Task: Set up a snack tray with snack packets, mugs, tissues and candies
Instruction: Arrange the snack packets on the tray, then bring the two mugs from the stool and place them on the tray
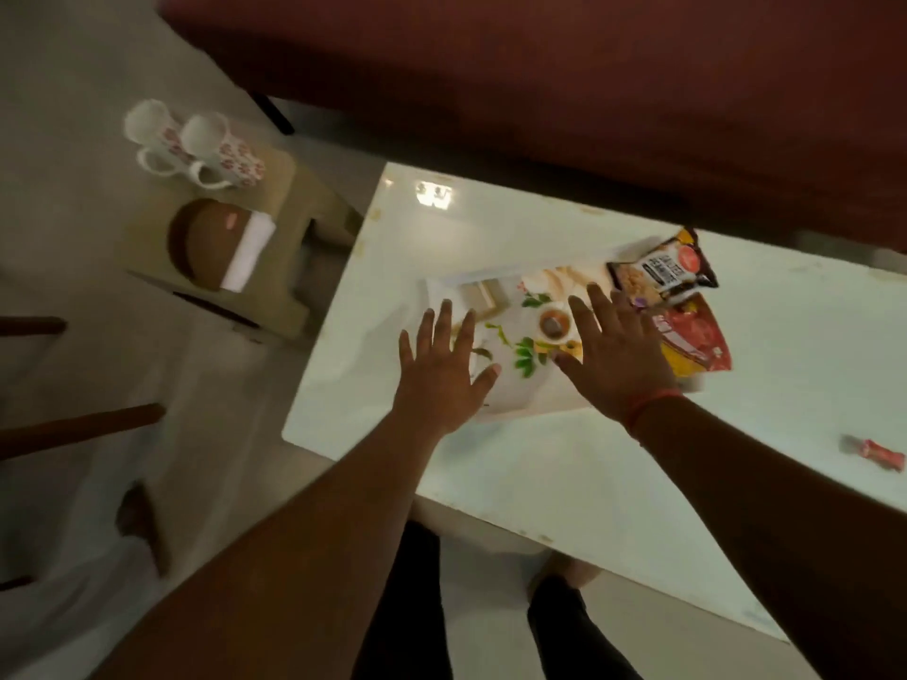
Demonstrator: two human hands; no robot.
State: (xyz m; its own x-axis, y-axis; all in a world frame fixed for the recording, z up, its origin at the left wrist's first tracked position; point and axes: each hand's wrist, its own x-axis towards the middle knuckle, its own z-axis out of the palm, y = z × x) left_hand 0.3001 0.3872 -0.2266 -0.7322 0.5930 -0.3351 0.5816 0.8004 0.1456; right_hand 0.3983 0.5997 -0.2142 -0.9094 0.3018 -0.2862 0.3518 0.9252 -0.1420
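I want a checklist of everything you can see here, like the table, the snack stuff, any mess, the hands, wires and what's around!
Surface: glossy white table, bare in front; light glare at the far corner.
Job's things: printed tray on the table; two snack packets on its right end; wrapped candy off the tray by the right edge; two mugs and folded tissues on the side stool.
Clutter: brown round dish under the tissues.
Grippers: left hand and right hand open, fingers spread over the tray, holding nothing.
Cables: nothing seen.
Surroundings: dark red sofa behind; pale floor; image blurred.
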